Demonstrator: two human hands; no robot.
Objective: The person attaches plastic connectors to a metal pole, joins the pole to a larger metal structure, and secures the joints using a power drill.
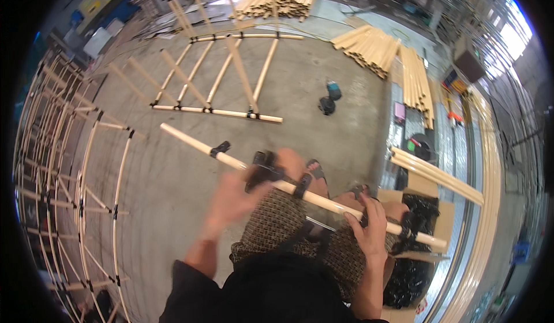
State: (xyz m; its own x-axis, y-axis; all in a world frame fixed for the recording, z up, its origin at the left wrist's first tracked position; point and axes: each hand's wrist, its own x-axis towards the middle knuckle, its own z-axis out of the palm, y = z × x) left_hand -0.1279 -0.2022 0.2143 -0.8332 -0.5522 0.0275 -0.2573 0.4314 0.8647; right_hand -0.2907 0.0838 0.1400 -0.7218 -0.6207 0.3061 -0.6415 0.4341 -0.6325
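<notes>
A long cream pipe (323,203) lies slantwise across my lap, its far end up to the left. Black pipe joints sit along it, among them one joint (219,148) near the far end and another joint (301,186) over my thigh. My left hand (235,199), blurred by motion, has its fingers around a black pipe joint (264,167) at the pipe; whether that joint is fixed on it I cannot tell. Toward the pipe's right end, my right hand (369,230) is closed over the pipe, thumb and fingers on either side.
Ahead stands a pipe frame (216,112) with upright pieces; more frames (83,196) rise at left. A cordless drill (330,96) rests on the floor. At my right are a cardboard box (443,225) of black joints, loose pipes (435,176) and pipe stacks (369,49).
</notes>
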